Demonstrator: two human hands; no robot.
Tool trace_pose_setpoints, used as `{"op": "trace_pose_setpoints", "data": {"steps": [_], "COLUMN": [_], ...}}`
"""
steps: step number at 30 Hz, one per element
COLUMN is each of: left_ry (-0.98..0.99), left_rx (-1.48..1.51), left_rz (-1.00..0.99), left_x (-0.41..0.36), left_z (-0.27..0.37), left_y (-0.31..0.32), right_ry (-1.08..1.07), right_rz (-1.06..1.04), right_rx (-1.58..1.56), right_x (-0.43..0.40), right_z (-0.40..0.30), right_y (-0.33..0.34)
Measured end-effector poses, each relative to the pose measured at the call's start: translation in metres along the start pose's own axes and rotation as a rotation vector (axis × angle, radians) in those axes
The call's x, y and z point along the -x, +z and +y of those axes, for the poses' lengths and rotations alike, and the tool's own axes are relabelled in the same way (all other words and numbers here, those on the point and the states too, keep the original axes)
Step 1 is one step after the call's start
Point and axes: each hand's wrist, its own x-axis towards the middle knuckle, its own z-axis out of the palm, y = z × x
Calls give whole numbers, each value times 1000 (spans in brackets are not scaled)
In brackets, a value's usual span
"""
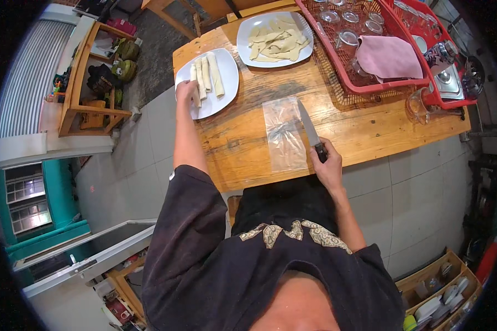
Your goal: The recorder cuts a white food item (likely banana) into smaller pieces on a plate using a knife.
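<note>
A white plate (227, 97) at the table's left side bears several pale rolled dough sticks (216, 78). My left hand (186, 90) is at this plate's left edge, its fingers on the leftmost roll; whether they grip it is hard to see. In my right hand (328, 162) is the black handle of a kitchen knife (309, 124), its blade pointing away from me over the right edge of a clear plastic sheet or bag (283, 136). This plastic lies flat on the wooden table (240, 153). Flat cut dough strips (275, 41) lie on a second white plate (245, 56) farther back.
A red plastic basket (356, 87) with upturned glasses (348, 38) and a pink cloth (389, 58) stands at the back right. Beside it are a glass mug (417, 106) near the table's right end and a red tray (449, 103) with a metal-lidded container (448, 82).
</note>
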Motion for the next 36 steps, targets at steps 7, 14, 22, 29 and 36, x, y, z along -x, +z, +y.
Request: {"op": "trace_pose_setpoints", "data": {"steps": [7, 14, 22, 29, 36], "left_ry": [247, 205, 244, 240, 172], "left_rx": [-443, -410, -96, -191, -100], "left_rz": [329, 569, 324, 228, 222], "left_x": [-4, 18, 33, 106, 251], "left_z": [-25, -63, -73, -92, -122], "left_y": [-4, -39, -45, -40, -55], "right_ry": [-122, -150, -199, -81, -27], "right_rz": [-200, -290, -203, -380, -424], "right_rx": [-14, 236, 453, 417, 417], "right_x": [-78, -164, -187, -102, -3], "right_z": [-59, -55, -34, -40, -49], "right_y": [70, 168, 204, 148, 99]}}
